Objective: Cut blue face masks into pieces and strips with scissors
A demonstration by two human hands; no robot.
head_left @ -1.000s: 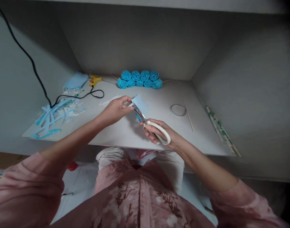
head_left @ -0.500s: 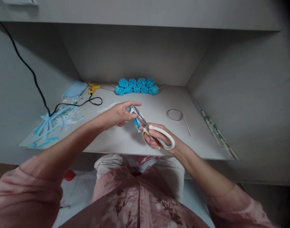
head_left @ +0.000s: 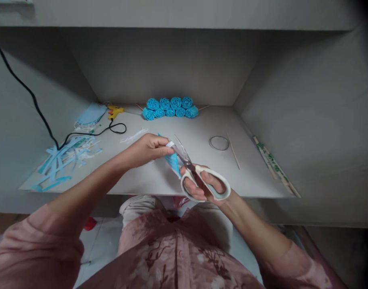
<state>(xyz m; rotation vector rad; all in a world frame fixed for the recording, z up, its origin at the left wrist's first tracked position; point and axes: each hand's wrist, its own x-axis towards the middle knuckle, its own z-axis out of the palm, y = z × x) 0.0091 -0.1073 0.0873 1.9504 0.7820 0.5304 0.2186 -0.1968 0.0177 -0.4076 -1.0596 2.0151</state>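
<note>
Over the middle of the table, my left hand (head_left: 150, 150) pinches a blue face mask (head_left: 172, 163) by its white edge. The mask hangs folded or bunched below the fingertips, partly hidden behind the hands. My right hand (head_left: 206, 182) has its thumb and fingers through the pale handles of a pair of scissors (head_left: 189, 163). The blades are parted and point up and left, close beside the left fingertips at the mask's edge. Whether they touch the mask I cannot tell.
Blue rolled roses (head_left: 170, 107) lie in two rows at the back. At left are a yellow glue gun (head_left: 115, 111), stacked masks (head_left: 91, 114) and blue strips (head_left: 56, 162). White cords (head_left: 134, 135), a wire coil (head_left: 219, 143), a thin stick (head_left: 234, 151) and green-patterned sticks (head_left: 274, 164) lie about.
The scissors have opened wider, their handles spreading apart. My left fingers have closed from a spread grip into a pinch, and more of the mask's blue side shows.
</note>
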